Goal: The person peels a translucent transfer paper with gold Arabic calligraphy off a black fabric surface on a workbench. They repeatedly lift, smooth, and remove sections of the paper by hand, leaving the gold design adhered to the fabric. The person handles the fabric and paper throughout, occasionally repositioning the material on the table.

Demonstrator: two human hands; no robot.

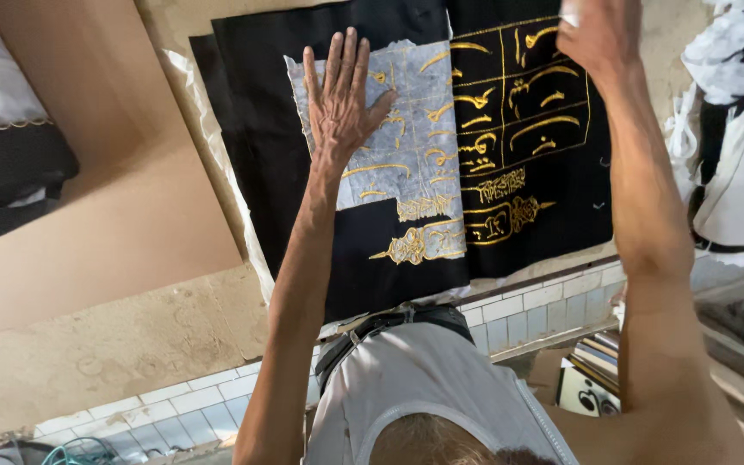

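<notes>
Left hand: I see my left hand point(342, 95) laid flat, fingers spread wide and palm down, gripping nothing; it presses on the pale backing paper.
Backing paper: a torn grey-white sheet point(406, 129) lies directly under that hand and reaches out to its right, covering part of the gold stitching.
Black cloth: the black cloth point(372, 250) with gold embroidery point(510, 112) lies spread on the surface point(96, 344), under both hands; the uncovered gold panels sit to the right of my left hand, and more gold motifs lie nearer me, below the paper's torn edge.
Right hand: my right hand point(596, 34) is at the far right edge of the cloth, partly cut off by the frame; it appears curled around something small and white, but I cannot tell what, nor how tightly it is closed.
Surroundings: a brown board point(105, 198) lies to the left, white scraps point(734, 60) pile up on the right, and white tiles point(527, 310) run along the near edge.
</notes>
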